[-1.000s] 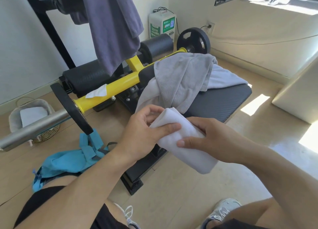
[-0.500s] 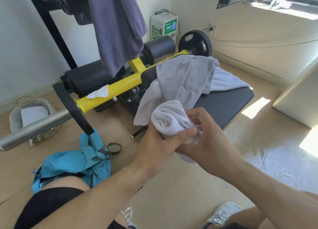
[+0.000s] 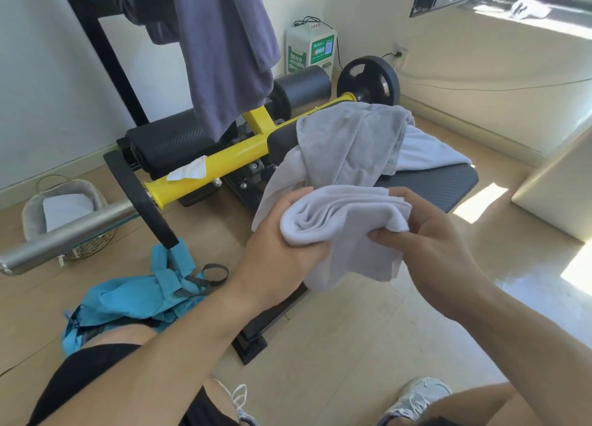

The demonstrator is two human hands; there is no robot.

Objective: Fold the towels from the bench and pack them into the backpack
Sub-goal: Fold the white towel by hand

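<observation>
Over the near edge of the bench (image 3: 432, 185), where a grey towel (image 3: 349, 147) lies heaped, both hands now hold a white towel (image 3: 346, 230) gathered into thicker folds than a moment ago: left hand (image 3: 275, 252) cupping, right hand (image 3: 439, 252) pinching. Backpack (image 3: 134, 300) waits on the floor.

A purple-grey garment (image 3: 224, 51) hangs from a black rack (image 3: 105, 54) up and to the left of the grip, and behind it a white-and-green box (image 3: 309, 52) stands against the wall beside a black weight plate (image 3: 368, 81). Left of the grip a crumpled white tissue (image 3: 189, 171) lies on a yellow bar (image 3: 208, 169), and further left a steel bar (image 3: 64, 233) crosses in front of a woven basket (image 3: 69, 208). Below the grip, two grey sneakers (image 3: 416, 400) rest on the pale wooden floor (image 3: 320, 345).
</observation>
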